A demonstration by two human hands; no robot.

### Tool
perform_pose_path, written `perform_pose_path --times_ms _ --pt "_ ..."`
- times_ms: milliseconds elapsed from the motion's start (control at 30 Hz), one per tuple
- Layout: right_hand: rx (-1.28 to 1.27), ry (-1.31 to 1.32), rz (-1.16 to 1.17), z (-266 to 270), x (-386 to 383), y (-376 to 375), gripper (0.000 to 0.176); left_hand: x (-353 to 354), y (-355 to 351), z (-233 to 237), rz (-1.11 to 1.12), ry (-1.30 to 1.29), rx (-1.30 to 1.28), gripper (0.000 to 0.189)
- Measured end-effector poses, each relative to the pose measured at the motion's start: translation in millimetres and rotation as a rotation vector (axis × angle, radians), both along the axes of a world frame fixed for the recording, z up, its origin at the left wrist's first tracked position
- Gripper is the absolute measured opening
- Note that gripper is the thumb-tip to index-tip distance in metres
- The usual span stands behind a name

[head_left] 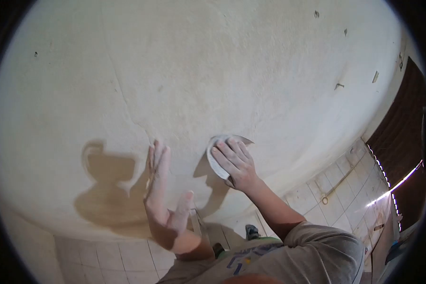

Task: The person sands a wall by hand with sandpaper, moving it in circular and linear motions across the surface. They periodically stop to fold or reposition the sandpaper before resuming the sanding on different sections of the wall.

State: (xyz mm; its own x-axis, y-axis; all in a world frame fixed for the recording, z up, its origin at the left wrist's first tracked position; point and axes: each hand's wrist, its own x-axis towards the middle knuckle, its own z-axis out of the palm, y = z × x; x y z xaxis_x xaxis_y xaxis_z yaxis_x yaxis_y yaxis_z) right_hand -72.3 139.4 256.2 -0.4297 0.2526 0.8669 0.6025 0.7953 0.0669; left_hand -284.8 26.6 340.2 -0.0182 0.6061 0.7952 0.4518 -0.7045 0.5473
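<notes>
My right hand [235,163] presses a folded sheet of pale sandpaper [214,161] flat against a cream plaster wall [213,71]. The fingers lie spread over the sheet, and its edge shows left of and above the fingertips. My left hand [162,189] is held open with its fingertips and edge against the wall, left of the sandpaper and holding nothing. Its thumb points toward me. A thin crack [123,99] runs down the wall above the left hand.
A brownish patch [109,189] stains the wall at the lower left. White floor tiles [345,189] lie below, with a thin metal rod [336,184] on them. A dark slatted door [402,123] stands at the right. My shoe [252,232] shows near the wall's foot.
</notes>
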Motion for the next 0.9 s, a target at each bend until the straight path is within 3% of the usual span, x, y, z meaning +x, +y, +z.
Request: perform_pose_path --times_ms 33,233,400,567,767,900 --pt "-0.016 0.097 0.032 5 -4 0 0.053 -2 2 2 0.022 0.042 0.017 0.073" --pt "0.058 0.432 -0.046 86 -24 4 0.057 0 1 3 0.047 0.059 -0.027 0.073" --pt "-0.055 0.262 -0.034 67 -30 -13 0.063 -1 4 0 0.058 0.075 0.031 0.073" --pt "-0.061 0.105 -0.125 23 9 -9 0.052 10 3 3 0.118 0.089 0.051 0.074" --pt "0.029 0.297 -0.257 68 49 9 0.049 10 -2 1 0.161 0.151 -0.027 0.078" --pt "-0.009 0.266 -0.167 56 51 11 0.067 19 -5 -2 0.285 0.221 -0.035 0.079"
